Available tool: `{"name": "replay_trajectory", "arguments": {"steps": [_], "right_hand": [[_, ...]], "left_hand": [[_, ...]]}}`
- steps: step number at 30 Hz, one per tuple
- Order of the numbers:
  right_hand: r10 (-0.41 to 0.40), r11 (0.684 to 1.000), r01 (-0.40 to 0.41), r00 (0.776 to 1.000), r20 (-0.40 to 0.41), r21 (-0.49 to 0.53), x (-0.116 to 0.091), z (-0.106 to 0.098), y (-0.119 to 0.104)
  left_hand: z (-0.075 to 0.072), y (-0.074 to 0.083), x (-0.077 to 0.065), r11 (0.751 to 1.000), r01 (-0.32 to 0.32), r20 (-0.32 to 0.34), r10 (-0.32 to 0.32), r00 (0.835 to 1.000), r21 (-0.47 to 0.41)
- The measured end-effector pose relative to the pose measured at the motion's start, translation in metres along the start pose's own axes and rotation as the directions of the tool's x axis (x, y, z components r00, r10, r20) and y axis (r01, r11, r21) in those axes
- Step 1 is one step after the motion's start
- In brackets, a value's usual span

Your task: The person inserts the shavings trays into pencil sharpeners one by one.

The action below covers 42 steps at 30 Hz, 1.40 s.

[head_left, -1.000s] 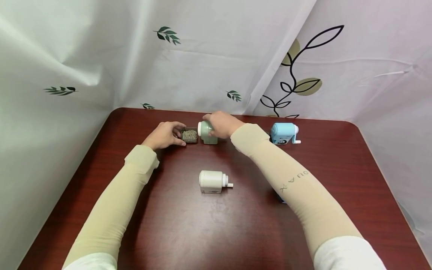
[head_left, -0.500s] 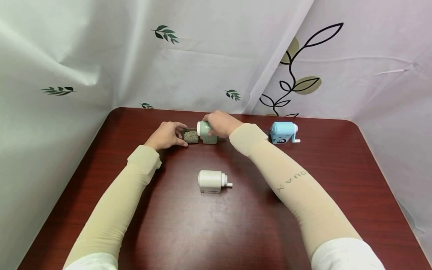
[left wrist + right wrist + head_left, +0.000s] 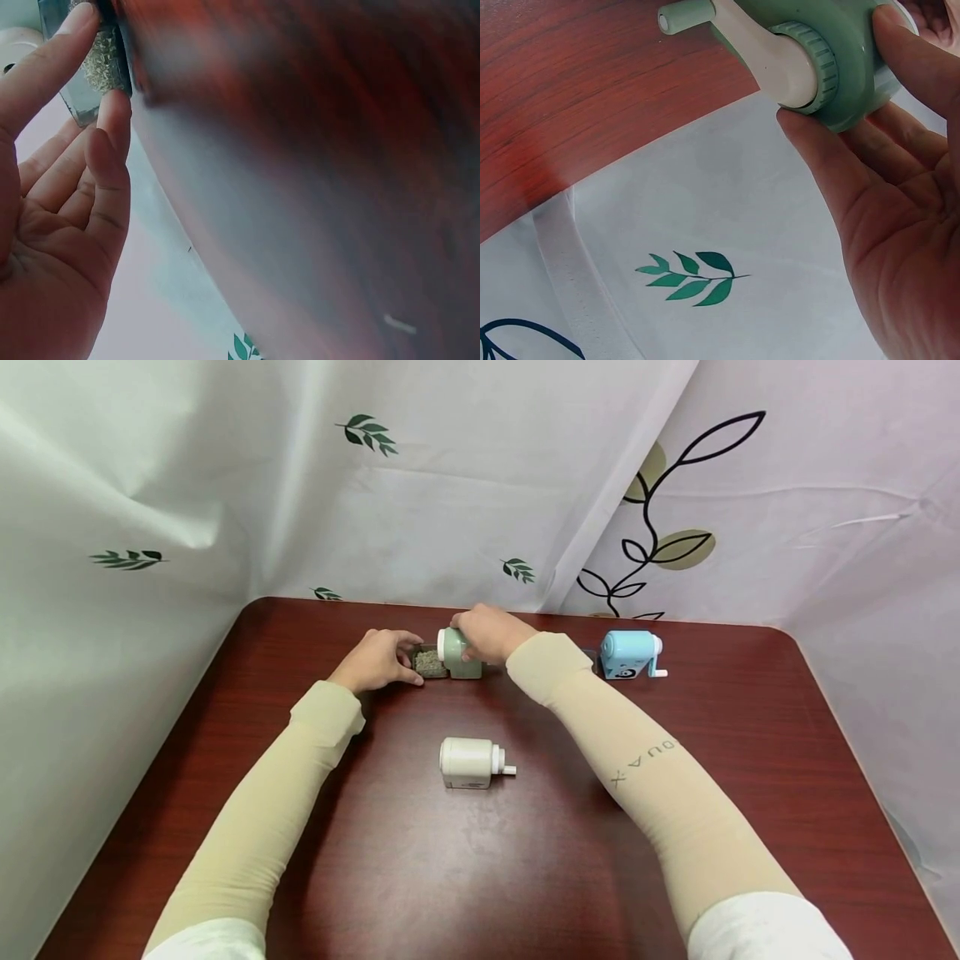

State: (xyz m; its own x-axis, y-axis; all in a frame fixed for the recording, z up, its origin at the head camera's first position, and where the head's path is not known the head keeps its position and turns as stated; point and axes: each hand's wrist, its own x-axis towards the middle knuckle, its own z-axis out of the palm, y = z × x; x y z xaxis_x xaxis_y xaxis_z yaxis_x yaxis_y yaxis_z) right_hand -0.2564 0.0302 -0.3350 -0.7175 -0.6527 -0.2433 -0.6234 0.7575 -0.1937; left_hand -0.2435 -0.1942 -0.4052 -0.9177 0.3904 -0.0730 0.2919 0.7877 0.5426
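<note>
My left hand (image 3: 377, 660) grips a small clear shavings drawer (image 3: 430, 663) between thumb and fingers at the back of the table. Grey-green pencil shavings fill the drawer, as the left wrist view of the shavings (image 3: 103, 64) also shows. Right beside it stands a green pencil sharpener (image 3: 462, 665) with a white end, its base against the drawer's right end in the head view. My right hand (image 3: 493, 633) holds this sharpener from above and behind. In the right wrist view its crank handle (image 3: 784, 71) sticks out, with fingertips close to the ribbed collar.
A cream sharpener (image 3: 467, 762) stands mid-table, its crank facing right. Farther right at the back is a light-blue sharpener (image 3: 627, 653), with a small clear piece (image 3: 592, 658) partly hidden by the right sleeve. A white patterned curtain (image 3: 420, 527) hangs behind the table.
My left hand has moved right with the shavings drawer, closing the small gap to the green sharpener. The right hand and the sharpener have stayed nearly still.
</note>
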Motion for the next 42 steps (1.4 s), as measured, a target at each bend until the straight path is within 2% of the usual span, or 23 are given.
{"name": "replay_trajectory", "arguments": {"steps": [8, 14, 42], "right_hand": [[0.020, 1.000, -0.020, 1.000, 0.008, 0.010, -0.002, 0.001, -0.002], [0.008, 1.000, -0.008, 1.000, -0.011, -0.001, -0.002, -0.001, -0.003], [0.028, 0.999, -0.027, 1.000, -0.010, 0.016, -0.002, 0.001, -0.003]], "left_hand": [[0.003, 0.003, 0.004, 1.000, -0.012, -0.001, 0.012, 1.000, 0.004], [0.003, 0.006, 0.006, 0.999, -0.046, -0.010, 0.046, 0.999, 0.002], [0.011, 0.016, 0.016, 0.998, -0.055, 0.007, 0.055, 0.998, 0.001]]}}
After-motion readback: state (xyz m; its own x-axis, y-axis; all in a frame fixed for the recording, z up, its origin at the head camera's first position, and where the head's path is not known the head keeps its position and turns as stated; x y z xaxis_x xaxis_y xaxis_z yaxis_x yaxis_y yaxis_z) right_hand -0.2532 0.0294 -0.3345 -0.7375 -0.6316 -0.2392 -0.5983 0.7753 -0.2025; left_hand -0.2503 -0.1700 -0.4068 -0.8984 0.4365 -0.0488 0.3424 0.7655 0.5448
